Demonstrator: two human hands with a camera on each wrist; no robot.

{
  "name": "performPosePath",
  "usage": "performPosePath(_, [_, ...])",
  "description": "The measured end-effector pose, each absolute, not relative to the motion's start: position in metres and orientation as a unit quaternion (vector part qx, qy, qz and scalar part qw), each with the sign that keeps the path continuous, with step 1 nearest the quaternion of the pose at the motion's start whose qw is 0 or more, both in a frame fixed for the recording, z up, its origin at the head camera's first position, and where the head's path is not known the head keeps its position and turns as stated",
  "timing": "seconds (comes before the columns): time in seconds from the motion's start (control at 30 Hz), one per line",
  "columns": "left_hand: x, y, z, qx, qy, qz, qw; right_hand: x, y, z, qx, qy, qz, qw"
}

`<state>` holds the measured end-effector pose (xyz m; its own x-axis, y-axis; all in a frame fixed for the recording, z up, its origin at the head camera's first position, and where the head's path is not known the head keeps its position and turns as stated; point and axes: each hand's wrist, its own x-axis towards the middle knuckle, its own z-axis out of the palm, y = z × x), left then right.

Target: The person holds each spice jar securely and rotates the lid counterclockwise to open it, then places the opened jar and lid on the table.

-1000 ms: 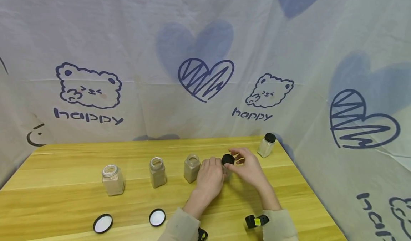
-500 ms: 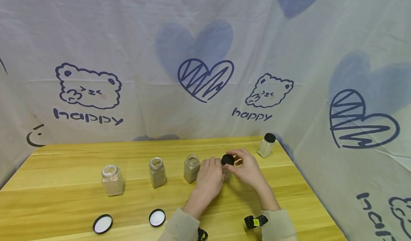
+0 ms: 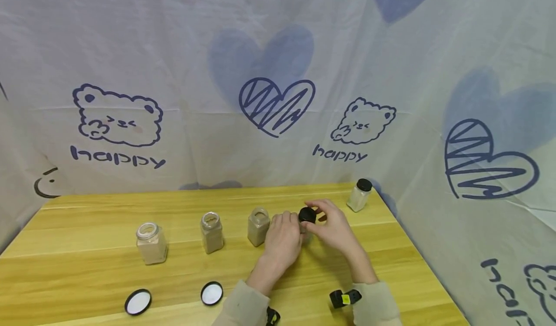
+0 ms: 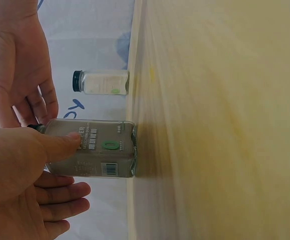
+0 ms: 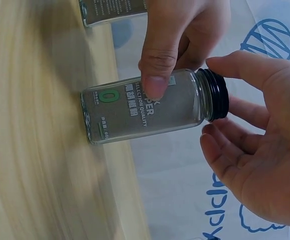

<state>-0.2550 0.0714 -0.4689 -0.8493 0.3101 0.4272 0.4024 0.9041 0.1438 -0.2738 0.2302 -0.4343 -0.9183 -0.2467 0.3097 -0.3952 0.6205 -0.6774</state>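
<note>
A glass pepper jar (image 5: pixel 117 112) with grey-brown powder stands upright on the table, a black cap (image 3: pixel 307 215) on its top. My left hand (image 3: pixel 282 239) grips the jar's body, thumb across the label side, as the left wrist view shows. At the cap is my right hand (image 3: pixel 335 227), its thumb and fingers bent around the rim from opposite sides. The jar's lower part is mostly hidden by my left hand in the head view. Just left of that hand is an uncapped jar (image 3: pixel 258 232) of similar powder.
Two more uncapped powder jars, a middle one (image 3: pixel 212 237) and a leftmost one (image 3: pixel 153 249), stand farther left. Before them lie two black-rimmed lids, one left (image 3: pixel 138 302) and one right (image 3: pixel 212 293). A black-capped pale jar (image 3: pixel 359 198) stands near the back right corner.
My right fingers have shifted slightly leftward around the cap. The left hand keeps its hold, and the pepper jar stays in place. The whole head view shifts a little.
</note>
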Motion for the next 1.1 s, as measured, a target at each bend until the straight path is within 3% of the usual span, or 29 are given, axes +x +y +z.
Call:
performPosePath(0.3, [-0.2553,0.0709,-0.4671,-0.185,-0.956,-0.117,0.195,-0.2726,0.2278,-0.4323,0.145,-0.901,0.397,0.096])
performPosePath(0.83, [-0.2549,0.0706,-0.4674,-0.184,-0.959,-0.119,0.182,-0.2712,0.2260,-0.4318,0.162,-0.908,0.376,0.093])
performPosePath(1.1, [-0.2548,0.0708,-0.4684,-0.187,-0.954,-0.121,0.199,-0.2708,0.2266,-0.4312,0.166,-0.912,0.364,0.091])
